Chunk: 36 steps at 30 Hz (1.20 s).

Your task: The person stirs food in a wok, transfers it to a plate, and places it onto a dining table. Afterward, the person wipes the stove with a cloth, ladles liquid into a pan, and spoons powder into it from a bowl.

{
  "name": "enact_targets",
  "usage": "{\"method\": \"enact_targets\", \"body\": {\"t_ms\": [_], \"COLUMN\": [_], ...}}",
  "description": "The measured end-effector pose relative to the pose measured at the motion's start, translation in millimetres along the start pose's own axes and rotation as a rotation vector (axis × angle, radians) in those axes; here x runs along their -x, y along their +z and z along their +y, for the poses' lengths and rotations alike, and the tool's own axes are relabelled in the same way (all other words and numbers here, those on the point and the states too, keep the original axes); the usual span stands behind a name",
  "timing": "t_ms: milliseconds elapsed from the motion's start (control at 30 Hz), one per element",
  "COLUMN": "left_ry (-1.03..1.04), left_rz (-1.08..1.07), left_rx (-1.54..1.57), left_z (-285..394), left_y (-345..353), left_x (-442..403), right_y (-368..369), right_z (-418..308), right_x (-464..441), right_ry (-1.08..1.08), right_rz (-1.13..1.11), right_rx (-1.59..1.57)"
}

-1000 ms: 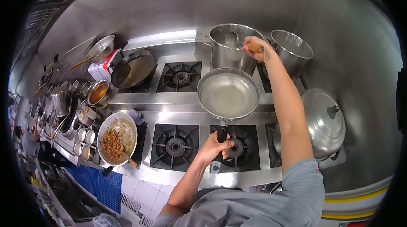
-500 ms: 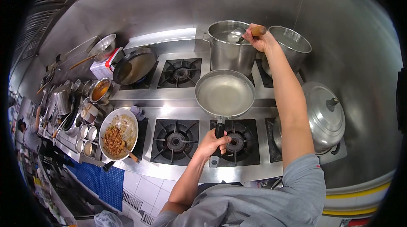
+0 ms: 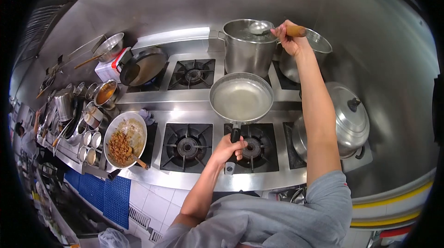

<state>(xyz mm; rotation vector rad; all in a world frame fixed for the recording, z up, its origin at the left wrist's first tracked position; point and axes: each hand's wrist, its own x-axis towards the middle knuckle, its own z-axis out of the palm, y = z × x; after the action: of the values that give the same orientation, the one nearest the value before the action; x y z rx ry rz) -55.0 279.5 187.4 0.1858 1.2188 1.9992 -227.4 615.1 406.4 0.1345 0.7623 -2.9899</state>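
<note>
My left hand (image 3: 228, 149) is wrapped round the black handle of a frying pan (image 3: 243, 100). Pale, cloudy liquid covers the pan's base, and the pan is above the stove, in front of a tall stockpot (image 3: 247, 56). My right hand (image 3: 289, 37) grips a ladle (image 3: 260, 27) with a thick wooden handle. The ladle's metal bowl is over the stockpot's opening, near its right side. Clear-looking liquid shows inside that pot. A second large pot (image 3: 319, 43) stands behind my right forearm, partly hidden by it.
At left, a white pan (image 3: 140, 125) holds browned chopped food and a wooden-handled utensil. A dark wok (image 3: 150, 68) sits on a back burner. A lidded pot (image 3: 349, 120) stands right of my arm. Bowls, containers and a distant person (image 3: 28, 137) are at far left.
The ladle's bowl has risen from inside the stockpot to about rim level, and my right hand has moved slightly right. My left hand keeps its hold on the frying pan. The view has shifted slightly.
</note>
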Motion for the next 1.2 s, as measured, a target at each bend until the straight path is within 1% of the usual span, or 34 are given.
{"method": "enact_targets", "body": {"t_ms": [33,67,133,167,233,300,333,400,467,533,600,633,733,800,867,933,1000,1067,1133,1167,1200], "left_ry": [0.004,0.001,-0.014,-0.007,-0.007,-0.018,-0.022,-0.022,-0.023,-0.028,-0.063,-0.088,-0.084,-0.093,-0.111,-0.111,-0.106,-0.097,-0.104,-0.075,-0.045], "left_rz": [-0.023,-0.038,-0.037,-0.049,-0.075,-0.084,-0.114,-0.085,-0.09,-0.089,-0.091,-0.107,-0.098,-0.066,-0.024,-0.017,0.008,0.024,0.027,0.051,0.074], "left_rx": [0.0,-0.004,0.002,0.009,0.029,0.017,0.005,-0.01,-0.01,0.002,-0.01,0.03,0.067,0.073,0.073,0.119,0.111,0.053,0.022,0.038,0.052], "left_z": [0.0,1.1,3.4,1.4,2.6,-0.2,-0.7,-2.4,-5.1,-9.8,-17.6,-30.2,-52.2,-64.1,-76.6,-88.3,-99.0,-102.4,-113.2,-114.8,-116.5], "left_y": [-1.9,-4.7,-7.6,-11.2,-14.8,-25.2,-30.2,-35.4,-40.1,-46.0,-56.0,-65.7,-81.1,-88.6,-96.8,-106.0,-115.5,-120.9,-133.4,-135.0,-137.5], "left_x": [1.6,3.9,8.9,9.4,14.7,18.2,21.0,30.9,42.8,54.1,64.8,65.6,79.6,92.0,106.1,118.0,129.4,140.5,146.5,151.8,156.0], "right_y": [5.1,9.8,17.9,20.8,24.8,18.1,11.6,0.8,-25.7,-44.1,-66.4,-69.2,-61.1,-72.8,-84.9,-97.5,-111.8,-137.8,-160.0,-168.6,-178.0], "right_z": [4.2,10.1,25.0,33.7,57.7,81.4,95.2,132.2,170.2,211.0,245.5,262.0,308.7,329.6,353.3,377.9,407.5,434.3,454.5,463.4,475.6], "right_x": [15.4,32.3,68.0,86.4,122.1,151.5,167.5,202.1,228.9,257.5,279.6,291.2,322.9,336.5,349.3,359.0,370.1,380.2,387.1,388.1,386.9], "right_ry": [0.006,-0.001,0.023,0.043,0.057,0.146,0.181,0.169,0.182,0.193,0.241,0.243,0.191,0.232,0.293,0.37,0.335,0.349,0.271,0.249,0.243], "right_rz": [-0.04,-0.026,-0.161,-0.186,-0.19,-0.212,-0.207,-0.14,-0.11,0.024,0.099,0.225,0.375,0.375,0.299,0.322,0.338,0.296,0.275,0.268,0.258], "right_rx": [-0.007,-0.015,-0.042,-0.03,-0.04,-0.091,-0.12,-0.128,-0.13,-0.105,0.058,0.245,0.659,0.698,0.815,0.838,1.009,1.038,1.231,1.35,1.344]}}
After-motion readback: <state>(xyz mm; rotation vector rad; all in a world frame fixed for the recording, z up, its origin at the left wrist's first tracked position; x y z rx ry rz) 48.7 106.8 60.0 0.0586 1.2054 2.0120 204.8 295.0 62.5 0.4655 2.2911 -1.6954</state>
